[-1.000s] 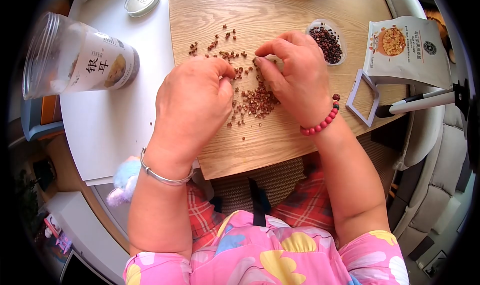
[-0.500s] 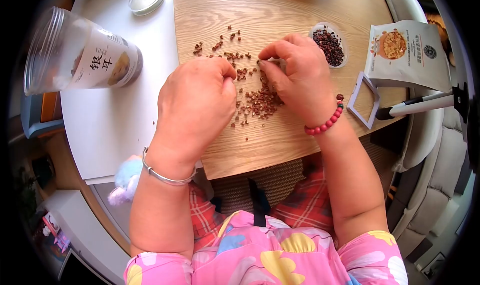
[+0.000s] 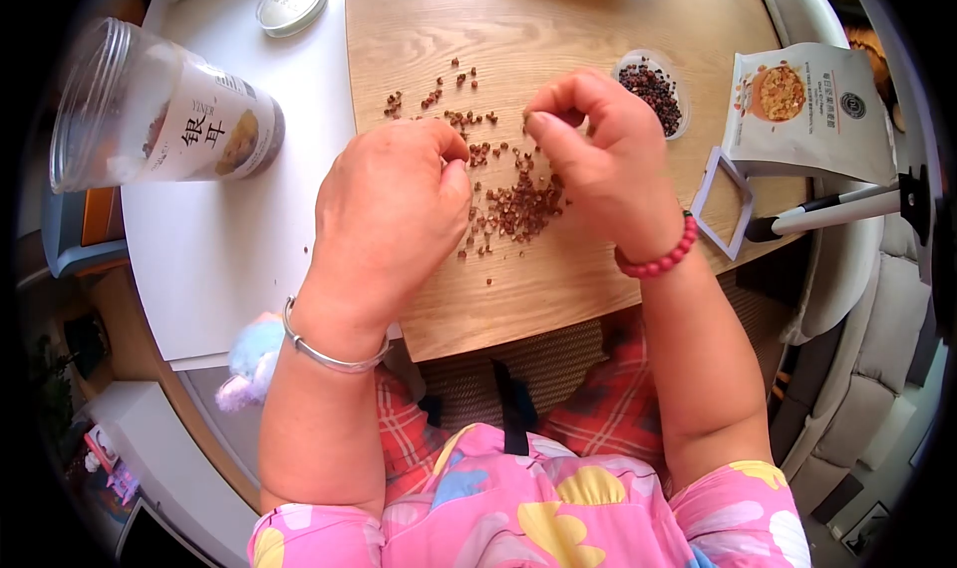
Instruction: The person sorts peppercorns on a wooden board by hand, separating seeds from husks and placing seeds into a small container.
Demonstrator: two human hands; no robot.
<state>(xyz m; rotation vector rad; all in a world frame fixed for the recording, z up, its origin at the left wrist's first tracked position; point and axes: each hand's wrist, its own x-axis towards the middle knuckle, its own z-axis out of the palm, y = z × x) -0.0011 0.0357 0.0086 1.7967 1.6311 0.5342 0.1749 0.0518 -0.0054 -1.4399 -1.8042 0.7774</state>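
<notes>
Small reddish-brown peppercorn-like pieces point(image 3: 523, 207) lie in a loose pile on the wooden table point(image 3: 478, 314), with more scattered above it. My left hand point(image 3: 394, 209) rests at the pile's left side, its thumb and forefinger pinched together; what they hold, if anything, is hidden. To the right of the pile, my right hand point(image 3: 603, 159) hovers with thumb and forefinger pressed together, and anything between the tips is too small to name. Beyond it, a small clear tub point(image 3: 684, 95) holds darker pieces point(image 3: 650, 90).
A large clear jar point(image 3: 189, 110) with a label lies at the left, near a round lid point(image 3: 291, 6) on the white surface point(image 3: 199, 279). At the right are a food pouch point(image 3: 809, 115), a pale angular frame point(image 3: 706, 194) and a black-and-white stand leg point(image 3: 837, 209).
My right hand has shifted slightly right, away from the pile, and turned at the wrist. My left hand keeps nearly the same place and pinch.
</notes>
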